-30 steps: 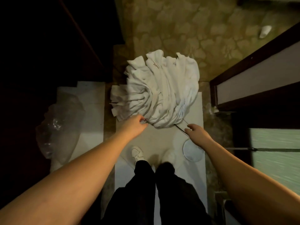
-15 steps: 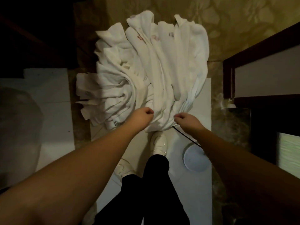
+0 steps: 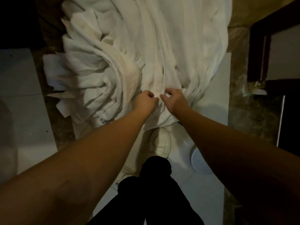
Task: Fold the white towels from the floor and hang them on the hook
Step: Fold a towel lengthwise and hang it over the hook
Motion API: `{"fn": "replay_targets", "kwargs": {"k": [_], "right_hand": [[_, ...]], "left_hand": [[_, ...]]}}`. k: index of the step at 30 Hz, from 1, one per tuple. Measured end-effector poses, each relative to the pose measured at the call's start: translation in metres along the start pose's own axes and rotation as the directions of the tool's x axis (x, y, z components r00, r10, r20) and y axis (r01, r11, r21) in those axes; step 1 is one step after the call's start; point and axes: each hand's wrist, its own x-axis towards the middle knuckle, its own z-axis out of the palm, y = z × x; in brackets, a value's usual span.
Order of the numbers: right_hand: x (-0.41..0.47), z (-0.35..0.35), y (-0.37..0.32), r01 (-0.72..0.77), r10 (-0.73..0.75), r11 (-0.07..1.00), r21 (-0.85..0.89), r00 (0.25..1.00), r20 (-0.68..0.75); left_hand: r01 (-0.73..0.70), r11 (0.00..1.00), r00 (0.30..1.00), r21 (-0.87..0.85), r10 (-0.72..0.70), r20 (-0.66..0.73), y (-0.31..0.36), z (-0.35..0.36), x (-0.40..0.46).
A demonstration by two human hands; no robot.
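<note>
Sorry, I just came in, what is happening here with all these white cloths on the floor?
A person stands over a big heap of white cotton towels lying on the floor. Both hands are at the near edge of the heap, close together: the left hand and the right hand each have curled fingers pinching the cloth. Nothing is folded yet, and no hook is in view. One white sneaker stands just behind the heap, and a round, ribbed white disc lies on the pale floor tile beside it.

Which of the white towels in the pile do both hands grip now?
The long white towel running up the middle: the left hand and right hand pinch its near end, while the crumpled towels to the left lie untouched.
</note>
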Motion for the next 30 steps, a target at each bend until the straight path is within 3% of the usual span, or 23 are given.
{"fn": "replay_targets", "kwargs": {"k": [6, 10, 20, 25, 28, 30], "right_hand": [[0.001, -0.004, 0.001, -0.016, 0.014, 0.995, 0.099, 1.000, 0.023], [-0.027, -0.020, -0.009, 0.075, -0.076, 0.994, 0.083, 0.997, 0.016], [-0.157, -0.060, -0.098, 0.266, -0.302, 0.943, 0.198, 0.936, 0.180], [-0.222, -0.089, -0.155, 0.401, -0.414, 0.909, 0.111, 0.898, 0.149], [-0.257, -0.117, -0.193, 0.568, -0.568, 0.823, 0.035, 0.819, 0.077], [-0.281, -0.135, -0.220, 0.664, -0.647, 0.743, -0.082, 0.745, 0.164]], "left_hand": [[0.021, 0.988, 0.997, -0.155, -0.010, 0.071, -0.007, -0.005, -0.001], [0.068, 0.960, 0.992, -0.272, -0.036, 0.119, -0.014, -0.023, -0.027], [-0.015, 0.832, 0.999, -0.555, 0.038, 0.030, 0.015, -0.134, -0.143], [-0.190, 0.861, 0.982, -0.471, 0.167, -0.089, 0.058, -0.197, -0.210], [-0.211, 0.890, 0.973, -0.405, 0.229, -0.003, 0.072, -0.237, -0.258], [-0.247, 0.900, 0.954, -0.359, 0.291, 0.076, 0.078, -0.262, -0.291]]}}
